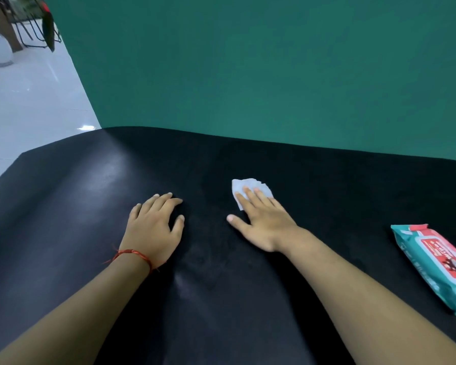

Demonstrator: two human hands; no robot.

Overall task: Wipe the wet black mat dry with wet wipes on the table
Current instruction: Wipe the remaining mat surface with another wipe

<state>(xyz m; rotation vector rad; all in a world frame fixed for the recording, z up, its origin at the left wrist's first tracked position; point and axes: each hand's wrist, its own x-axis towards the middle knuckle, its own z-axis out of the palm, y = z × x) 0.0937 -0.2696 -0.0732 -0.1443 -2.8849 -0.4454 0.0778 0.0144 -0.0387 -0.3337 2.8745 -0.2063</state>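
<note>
Two hands are resting on the mat [327, 193].

Left hand [153, 227]: we are laying it palm down on the mat, left of centre. Its fingers are loosely bent and spread, holding nothing. A red thread [132, 252] is circling the wrist.

Right hand [263, 222]: we are pressing it flat on the wipe [250, 187]. The fingers are nearly straight and gripping nothing, and the thumb is splaying onto bare mat.

Wipe: white and crumpled, lying near the mat's middle, its far part showing beyond our fingertips.

Mat: black, covering the table, with a dull sheen showing on its left half.

Pack [432, 264]: teal with a red label, lying on the mat at the right edge, well apart from the right hand.

Backdrop [248, 61]: green, rising behind the mat.
</note>
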